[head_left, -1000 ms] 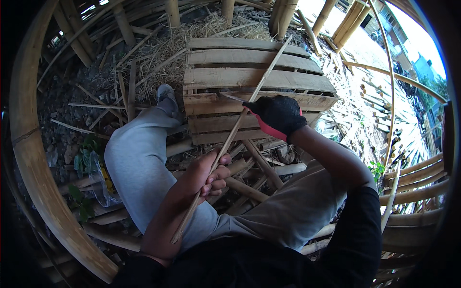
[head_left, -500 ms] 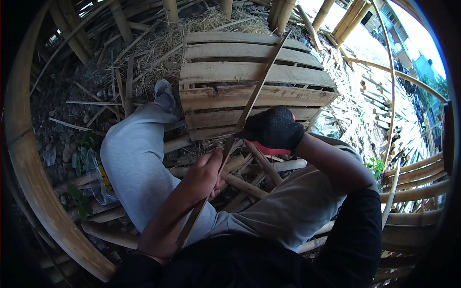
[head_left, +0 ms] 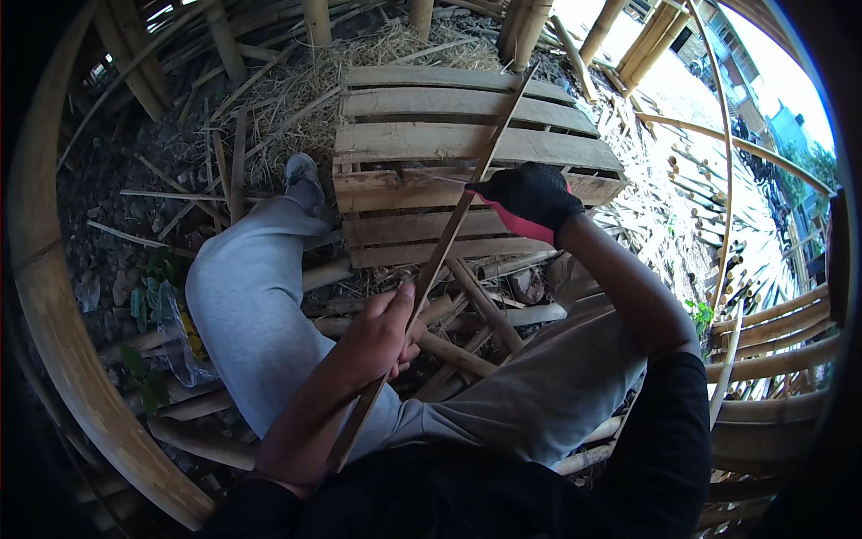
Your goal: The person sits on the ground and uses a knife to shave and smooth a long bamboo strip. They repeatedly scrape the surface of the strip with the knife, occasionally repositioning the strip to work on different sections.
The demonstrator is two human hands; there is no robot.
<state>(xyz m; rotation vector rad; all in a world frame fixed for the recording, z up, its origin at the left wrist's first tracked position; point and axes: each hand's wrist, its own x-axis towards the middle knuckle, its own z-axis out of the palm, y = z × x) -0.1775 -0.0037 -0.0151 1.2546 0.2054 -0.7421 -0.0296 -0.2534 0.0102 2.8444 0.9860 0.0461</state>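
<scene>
A long bamboo strip (head_left: 446, 235) slants from my lap up over the wooden pallet (head_left: 395, 139). My bare left hand (head_left: 388, 331) is closed around its lower part, thumb on top. Farther up, my right hand (head_left: 525, 199), in a black and red glove, is closed at the strip's edge. From that fist a thin, pale blade (head_left: 440, 177), apparently a knife's, points left across the strip. Its handle is hidden in the glove. The strip's upper end extends beyond my right hand, above the pallet slats.
Bamboo poles (head_left: 458, 353) lie between my legs. Dry straw (head_left: 296, 99) and thin offcuts cover the ground behind and left of the pallet. A thick curved bamboo pole (head_left: 85, 377) runs down the left side. Cut bamboo pieces (head_left: 709, 198) lie in sunlight at right.
My right hand has moved up and away along the strip with the blade, from near my left hand to over the pallet. My left hand keeps its hold in nearly the same place.
</scene>
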